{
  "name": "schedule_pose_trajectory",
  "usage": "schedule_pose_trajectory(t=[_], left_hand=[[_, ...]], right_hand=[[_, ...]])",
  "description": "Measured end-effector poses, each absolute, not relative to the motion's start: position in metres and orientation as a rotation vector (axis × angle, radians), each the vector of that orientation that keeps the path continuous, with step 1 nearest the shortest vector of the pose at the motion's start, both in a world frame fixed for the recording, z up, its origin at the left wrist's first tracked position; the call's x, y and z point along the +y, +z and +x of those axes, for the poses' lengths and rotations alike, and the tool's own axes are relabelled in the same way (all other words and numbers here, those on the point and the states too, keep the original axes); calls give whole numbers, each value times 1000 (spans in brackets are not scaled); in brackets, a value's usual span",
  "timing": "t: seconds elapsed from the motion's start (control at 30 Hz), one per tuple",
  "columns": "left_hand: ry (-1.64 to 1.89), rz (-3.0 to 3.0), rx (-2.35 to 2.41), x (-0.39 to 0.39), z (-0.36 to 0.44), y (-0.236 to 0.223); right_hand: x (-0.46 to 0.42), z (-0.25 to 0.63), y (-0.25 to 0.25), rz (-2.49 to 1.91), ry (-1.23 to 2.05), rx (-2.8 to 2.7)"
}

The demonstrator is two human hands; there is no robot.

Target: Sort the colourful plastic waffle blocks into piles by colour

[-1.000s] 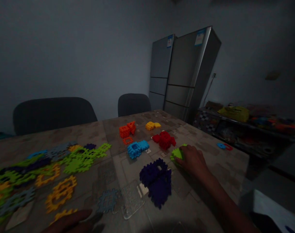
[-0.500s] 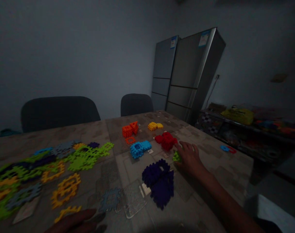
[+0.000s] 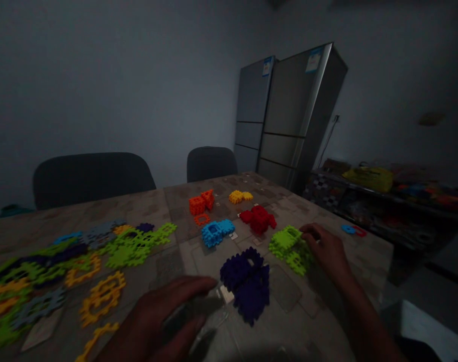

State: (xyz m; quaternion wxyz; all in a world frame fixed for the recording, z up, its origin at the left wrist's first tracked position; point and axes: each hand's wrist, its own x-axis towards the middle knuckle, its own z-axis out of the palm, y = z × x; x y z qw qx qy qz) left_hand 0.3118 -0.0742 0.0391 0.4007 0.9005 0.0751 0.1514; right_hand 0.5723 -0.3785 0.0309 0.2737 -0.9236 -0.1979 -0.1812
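Observation:
My right hand (image 3: 329, 249) lies on the table with curled fingers against the right side of a green block assembly (image 3: 289, 244). My left hand (image 3: 164, 319) reaches in from the bottom, fingers stretched over a grey flat piece and a clear plastic piece (image 3: 209, 306), beside the dark purple block assembly (image 3: 247, 281). Behind these sit a blue assembly (image 3: 215, 232), a red one (image 3: 259, 218), an orange one (image 3: 200, 202) and a yellow one (image 3: 239, 196).
Loose flat pieces, green, yellow, grey and purple (image 3: 81, 261), cover the table's left half. Two dark chairs (image 3: 93, 178) stand behind the table (image 3: 338, 296). Tall grey refrigerators (image 3: 289, 115) stand at the back right, beside a cluttered side shelf (image 3: 383, 196).
My right hand slid right off the green assembly, which now shows fully. My left hand moved up and forward from the bottom edge toward the purple assembly.

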Motion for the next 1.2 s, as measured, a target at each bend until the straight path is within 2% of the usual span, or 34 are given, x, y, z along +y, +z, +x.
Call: schedule_pose_trajectory(t=[0.13, 0.37, 0.73, 1.2], left_hand=[[83, 1997, -68, -115, 401, 78], [-163, 2047, -84, -152, 513, 51], [-319, 2135, -72, -174, 551, 29], [-187, 2354, -193, -174, 554, 38]], right_hand=[[-381, 558, 22, -2408, -444, -396], [-369, 549, 12, -2494, -299, -366], [-364, 547, 12, -2613, -223, -459], [-361, 542, 11, -2636, -287, -499]])
